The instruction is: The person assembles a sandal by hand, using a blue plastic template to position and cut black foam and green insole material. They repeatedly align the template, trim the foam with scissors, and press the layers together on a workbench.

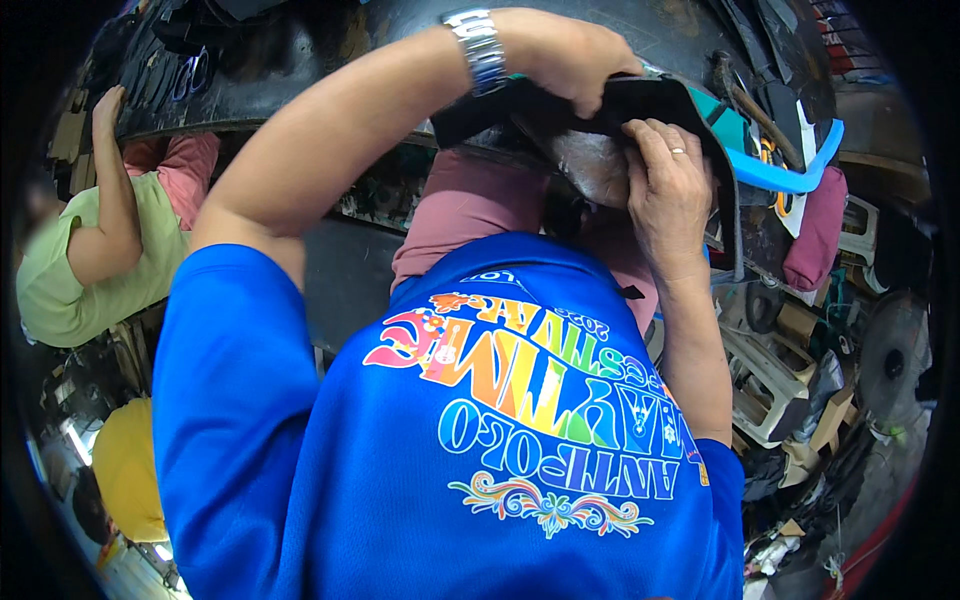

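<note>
the black piece (650,98) is over the lap, at the bench (335,45) edge. the left hand (575,62) touches its far side, thumb and fingers apart. the right hand (670,190) rests on it, fingers together; whether either clamps it, i cannot tell.

Co-worker in pale green (95,262) left, scissors (190,76) far left; yellow rounded object (130,470) near left; pale stool (757,388) right, round fan (893,352) right

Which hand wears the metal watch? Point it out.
The left hand, at the top of the picture: a silver watch circles its wrist. The right hand, lower and further right, has a bare wrist and a ring on one finger.
</note>
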Demonstrator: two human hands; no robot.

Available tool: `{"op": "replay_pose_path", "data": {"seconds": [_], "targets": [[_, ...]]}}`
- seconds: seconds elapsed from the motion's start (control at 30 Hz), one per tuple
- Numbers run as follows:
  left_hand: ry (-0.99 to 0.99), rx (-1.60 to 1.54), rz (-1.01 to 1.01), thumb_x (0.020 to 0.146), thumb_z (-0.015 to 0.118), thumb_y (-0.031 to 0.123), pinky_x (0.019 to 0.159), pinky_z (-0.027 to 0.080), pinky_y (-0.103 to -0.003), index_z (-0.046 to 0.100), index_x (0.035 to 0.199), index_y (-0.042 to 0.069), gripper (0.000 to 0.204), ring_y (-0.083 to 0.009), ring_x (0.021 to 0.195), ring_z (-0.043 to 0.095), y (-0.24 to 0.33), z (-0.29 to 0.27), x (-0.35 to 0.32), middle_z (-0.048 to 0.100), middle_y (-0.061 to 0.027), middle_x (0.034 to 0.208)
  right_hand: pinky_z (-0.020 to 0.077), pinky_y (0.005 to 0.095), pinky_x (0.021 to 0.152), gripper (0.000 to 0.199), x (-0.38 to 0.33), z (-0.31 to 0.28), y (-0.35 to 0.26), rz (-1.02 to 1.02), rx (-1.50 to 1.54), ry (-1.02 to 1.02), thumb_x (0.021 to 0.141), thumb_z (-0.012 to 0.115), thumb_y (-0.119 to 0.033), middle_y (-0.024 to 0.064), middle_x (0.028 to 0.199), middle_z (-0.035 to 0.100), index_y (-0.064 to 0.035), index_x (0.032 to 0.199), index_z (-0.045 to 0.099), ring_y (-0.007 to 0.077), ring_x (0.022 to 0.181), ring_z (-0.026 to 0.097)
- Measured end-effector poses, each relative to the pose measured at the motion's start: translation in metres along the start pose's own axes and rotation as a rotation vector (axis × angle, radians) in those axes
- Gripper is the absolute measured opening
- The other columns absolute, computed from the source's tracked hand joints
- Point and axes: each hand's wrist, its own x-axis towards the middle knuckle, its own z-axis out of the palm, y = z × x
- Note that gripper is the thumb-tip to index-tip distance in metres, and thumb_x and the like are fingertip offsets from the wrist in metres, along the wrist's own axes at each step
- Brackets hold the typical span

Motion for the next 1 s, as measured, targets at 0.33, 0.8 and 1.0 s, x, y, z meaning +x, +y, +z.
{"op": "replay_pose_path", "data": {"seconds": [0.33, 0.8, 1.0], "targets": [[0.506, 0.260, -0.063, 0.075, 0.085, 0.024, 0.087, 0.056, -0.045, 0.075, 0.108, 0.003, 0.040, -0.0343, 0.096, 0.071, 0.019, 0.022, -0.041, 0.071, -0.0181, 0.100, 0.0433, 0.0399, 0.074, 0.015, 0.009, 0.007, -0.002, 0.089, 0.037, 0.055, 0.085, 0.074, -0.016, -0.0014, 0.096, 0.068, -0.0168, 0.101, 0.076, 0.0218, 0.094, 0.063], [0.370, 0.419, -0.002, 0.092, 0.066, 0.015, 0.072, 0.053, -0.046, 0.056, 0.105, 0.006, 0.019, -0.0352, 0.077, 0.070, 0.022, 0.037, -0.044, 0.069, -0.0179, 0.081, 0.0427, 0.0408, 0.076, 0.020, 0.007, 0.010, -0.008, 0.098, -0.045, 0.067, 0.082, 0.072, -0.014, 0.0005, 0.093, 0.065, -0.0160, 0.102, 0.076, 0.0234, 0.093, 0.059], [0.337, 0.302, -0.143, 0.090, 0.068, 0.017, 0.076, 0.054, -0.053, 0.054, 0.117, 0.005, 0.033, -0.0416, 0.084, 0.070, 0.023, 0.038, -0.037, 0.071, -0.0216, 0.088, 0.0400, 0.0412, 0.082, 0.019, 0.013, 0.011, -0.012, 0.050, -0.015, 0.073, 0.082, 0.073, -0.016, -0.0014, 0.095, 0.065, -0.0170, 0.100, 0.077, 0.0216, 0.097, 0.059]]}}
